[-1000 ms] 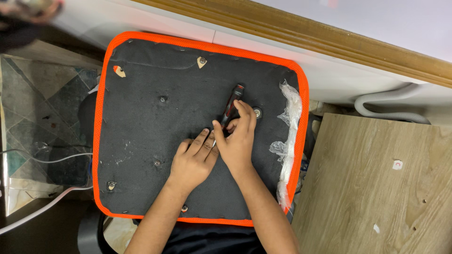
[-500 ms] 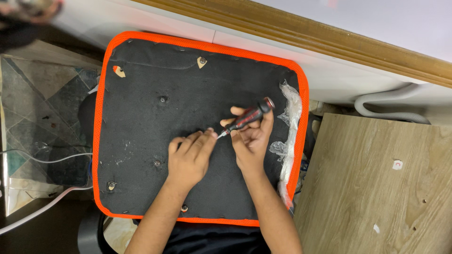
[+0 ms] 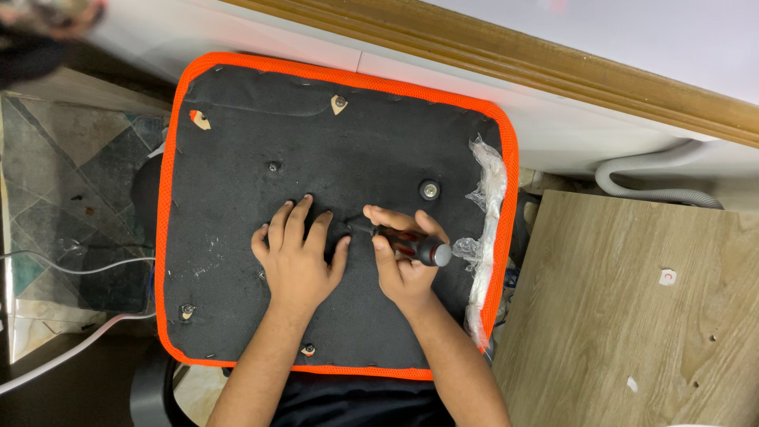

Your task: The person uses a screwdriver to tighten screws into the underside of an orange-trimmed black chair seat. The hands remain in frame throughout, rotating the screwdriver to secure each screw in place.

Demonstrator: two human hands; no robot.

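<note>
Left hand [image 3: 296,257] flat, fingers spread on black seat underside [image 3: 237,205] — right hand [image 3: 403,265] gripping screwdriver [image 3: 407,241]

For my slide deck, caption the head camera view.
Right hand holds a screwdriver on an upturned seat pad; left hand lies flat.

My right hand [image 3: 405,265] dropped lower on the black underside of the seat cushion [image 3: 237,142] and swung the red and black screwdriver [image 3: 403,239] around: its handle, which had pointed up and to the right, ended low with its butt to the right and its tip pointing left. My left hand [image 3: 296,257] slid left and spread flat. A round metal fitting [image 3: 429,189] became uncovered.
</note>
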